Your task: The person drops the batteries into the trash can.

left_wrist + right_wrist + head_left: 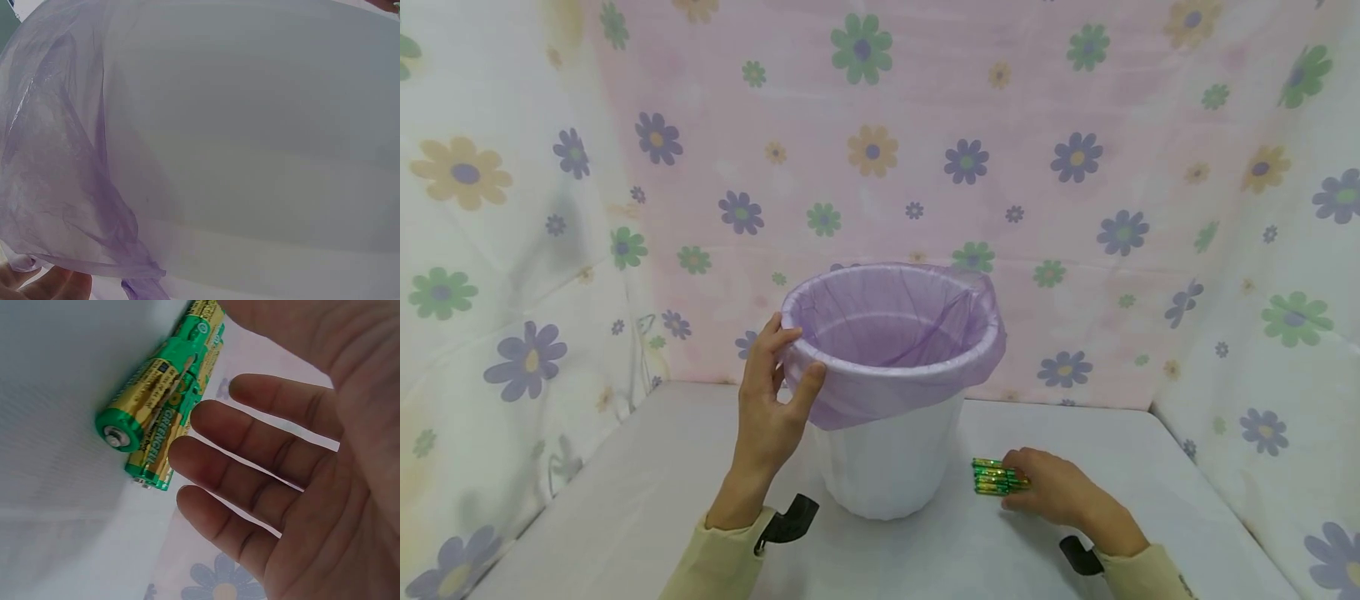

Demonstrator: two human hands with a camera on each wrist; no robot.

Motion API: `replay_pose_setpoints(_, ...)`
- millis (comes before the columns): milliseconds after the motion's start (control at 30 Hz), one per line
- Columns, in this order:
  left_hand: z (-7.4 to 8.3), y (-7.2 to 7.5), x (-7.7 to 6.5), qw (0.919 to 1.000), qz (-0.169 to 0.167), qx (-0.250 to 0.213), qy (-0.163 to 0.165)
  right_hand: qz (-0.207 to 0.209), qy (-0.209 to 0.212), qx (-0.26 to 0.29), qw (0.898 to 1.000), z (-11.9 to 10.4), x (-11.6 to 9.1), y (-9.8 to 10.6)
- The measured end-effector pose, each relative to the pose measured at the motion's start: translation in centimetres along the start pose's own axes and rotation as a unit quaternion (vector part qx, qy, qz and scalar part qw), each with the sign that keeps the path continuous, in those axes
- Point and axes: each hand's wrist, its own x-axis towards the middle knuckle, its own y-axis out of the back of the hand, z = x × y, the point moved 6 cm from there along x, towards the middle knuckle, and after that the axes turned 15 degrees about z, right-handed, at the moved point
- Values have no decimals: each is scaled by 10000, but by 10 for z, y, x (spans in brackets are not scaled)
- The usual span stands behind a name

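Note:
A white trash can [887,458] stands upright on the table, lined with a translucent purple trash bag [880,396] folded over its rim. My left hand [775,412] holds the can's left side at the rim, thumb on the bag's outside and a fingertip at the rim's top. In the left wrist view, the purple bag [62,162] hangs over the white wall [262,156], with the fingers [65,284] at its edge. Several green and gold batteries [991,477] lie together right of the can. My right hand [1052,487] is beside these batteries [156,419], fingers extended, fingertips right at them.
The white-covered table [700,450] runs back to a pink flowered cloth [925,100], with flowered white cloth walls [482,275] on both sides. A black wrist mount [790,518] sits on the left sleeve, another [1081,556] on the right.

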Motion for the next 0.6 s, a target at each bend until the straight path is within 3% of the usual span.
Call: replay_pose_setpoints(600, 0, 0, -1, 10000, -6, 29, 34, -239, 14, -47, 9997, 4, -5, -10)
